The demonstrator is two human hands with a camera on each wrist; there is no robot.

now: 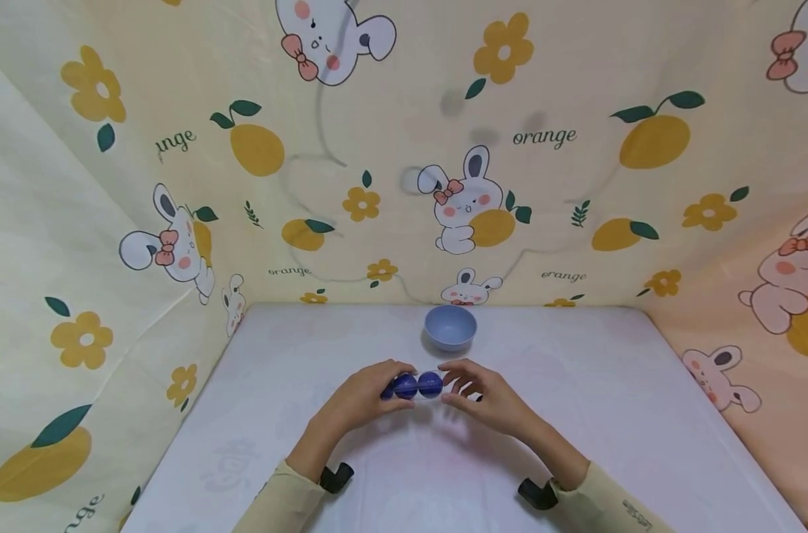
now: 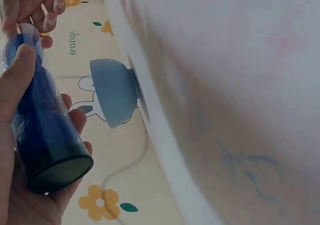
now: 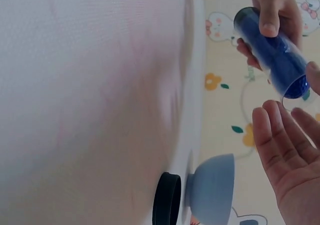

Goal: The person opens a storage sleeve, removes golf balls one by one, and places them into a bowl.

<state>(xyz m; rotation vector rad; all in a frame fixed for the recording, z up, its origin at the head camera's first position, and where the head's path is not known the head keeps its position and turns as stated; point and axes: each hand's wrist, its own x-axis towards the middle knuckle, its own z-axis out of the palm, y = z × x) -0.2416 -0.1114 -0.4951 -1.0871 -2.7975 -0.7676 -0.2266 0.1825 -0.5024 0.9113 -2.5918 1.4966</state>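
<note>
My left hand (image 1: 364,396) grips a clear plastic tube (image 2: 52,125) that holds blue balls (image 1: 430,384) in a row. Its dark-capped end (image 2: 62,172) sits toward the left palm, and the tube lies nearly level above the table. In the right wrist view, the other end is an uncovered rim (image 3: 298,88). My right hand (image 1: 490,396) is at that rim, thumb close to the edge and fingers extended below it, palm up in the right wrist view (image 3: 300,170). A round black lid (image 3: 167,200) stands on the table near the right hand, mostly hidden in the head view.
A light blue bowl (image 1: 450,329) stands upright near the back edge of the white table (image 1: 297,340), beyond both hands. Patterned cloth walls (image 1: 390,222) enclose the back and both sides. A black wrist camera (image 1: 537,494) sits at each sleeve.
</note>
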